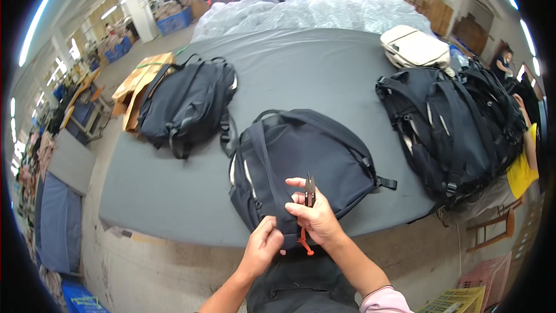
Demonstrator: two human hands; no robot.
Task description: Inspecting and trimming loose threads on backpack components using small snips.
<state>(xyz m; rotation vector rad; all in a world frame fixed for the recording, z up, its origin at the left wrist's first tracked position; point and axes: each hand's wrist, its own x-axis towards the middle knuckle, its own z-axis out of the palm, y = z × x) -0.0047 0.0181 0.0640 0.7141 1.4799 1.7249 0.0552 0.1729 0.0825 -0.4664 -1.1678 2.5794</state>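
The right hand point(315, 217) has its grip clamped on small thread snips point(310, 190). The left hand point(263, 243) pinches the near edge of the black backpack point(307, 162), which lies zipped shut on the bench point(174, 185).

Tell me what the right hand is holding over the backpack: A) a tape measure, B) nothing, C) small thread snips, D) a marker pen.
C: the right hand grips small thread snips, blades pointing up, over the near edge of the dark backpack.

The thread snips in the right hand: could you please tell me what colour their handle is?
Orange-red, below dark blades, on the thread snips in the right hand; head view.
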